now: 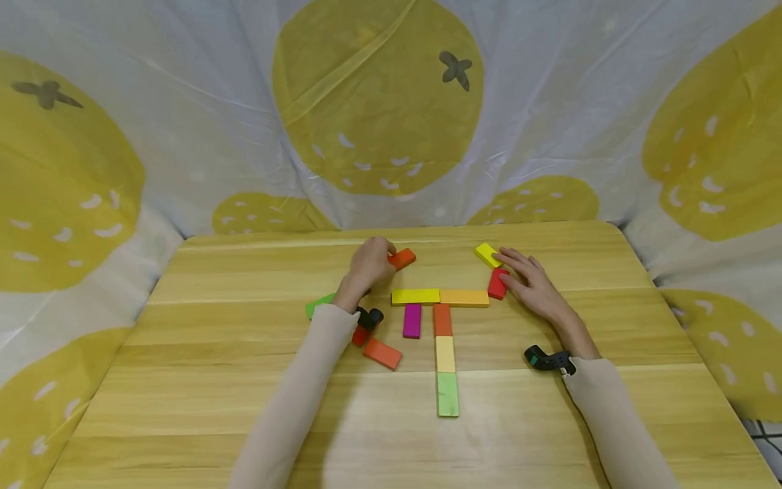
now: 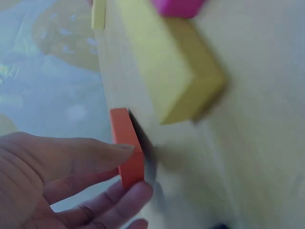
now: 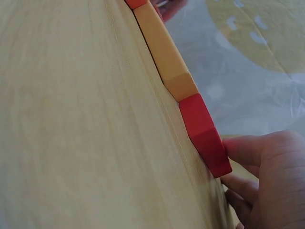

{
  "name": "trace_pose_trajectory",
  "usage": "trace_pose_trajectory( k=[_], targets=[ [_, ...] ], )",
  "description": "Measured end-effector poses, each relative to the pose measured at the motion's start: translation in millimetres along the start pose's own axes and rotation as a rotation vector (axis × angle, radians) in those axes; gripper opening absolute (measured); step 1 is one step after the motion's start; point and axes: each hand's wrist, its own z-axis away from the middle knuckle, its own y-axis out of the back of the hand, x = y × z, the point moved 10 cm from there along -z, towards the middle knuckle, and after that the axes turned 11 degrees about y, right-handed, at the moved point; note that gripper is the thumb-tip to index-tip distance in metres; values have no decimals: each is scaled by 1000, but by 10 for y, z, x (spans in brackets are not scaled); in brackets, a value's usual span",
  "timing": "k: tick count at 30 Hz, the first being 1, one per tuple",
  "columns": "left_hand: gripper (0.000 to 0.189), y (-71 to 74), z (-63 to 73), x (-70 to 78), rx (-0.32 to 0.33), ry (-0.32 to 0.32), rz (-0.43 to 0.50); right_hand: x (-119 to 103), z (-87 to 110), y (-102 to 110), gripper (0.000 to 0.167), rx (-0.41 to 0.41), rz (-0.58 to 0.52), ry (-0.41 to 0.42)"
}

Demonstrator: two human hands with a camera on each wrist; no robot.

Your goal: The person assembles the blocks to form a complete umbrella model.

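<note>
My left hand [image 1: 371, 263] pinches an orange-red wooden block [image 1: 403, 259] between thumb and fingers, near the table's far edge. In the left wrist view that block [image 2: 127, 148] looks slightly tilted above the wood. On the other side, my right hand [image 1: 537, 285] has its fingers extended. Its thumb touches the end of a red block [image 1: 497, 283], and a fingertip rests at a yellow block [image 1: 488, 255]. The right wrist view shows the red block [image 3: 205, 136] meeting a light-orange block [image 3: 164, 52]. A yellow bar [image 1: 415, 296] and the light-orange bar [image 1: 464, 299] form one row.
Below the row, an orange block [image 1: 442, 320], a cream block [image 1: 445, 354] and a light-green block [image 1: 448, 394] make a column. A magenta block [image 1: 412, 320] stands left of it. Green [image 1: 319, 304], red [image 1: 360, 336] and coral [image 1: 383, 354] blocks lie by the left forearm.
</note>
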Motion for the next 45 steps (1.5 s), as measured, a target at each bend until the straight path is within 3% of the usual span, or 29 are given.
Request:
trace_pose_trajectory(
  k=[6,14,19,29,35,45],
  targets=[
    [34,-85,-241,162,-83,-60,66,-47,-11,-20,45,7,10,7],
    [35,-220,-427,408,-119,-105,175,-95,-55,-72,47,-7,7,10],
    [33,-256,-476,471,-152,-79,211,-106,-83,-124,47,-13,-1,1],
    [33,-328,-562,553,-134,-81,206,-116,-82,-135,48,-15,-9,-16],
    [34,-393,-550,661,-163,-110,221,-118,-64,-115,47,-16,4,-22],
    [36,-421,-542,691,-176,-61,182,-146,-47,-117,47,-21,3,-20]
  ],
)
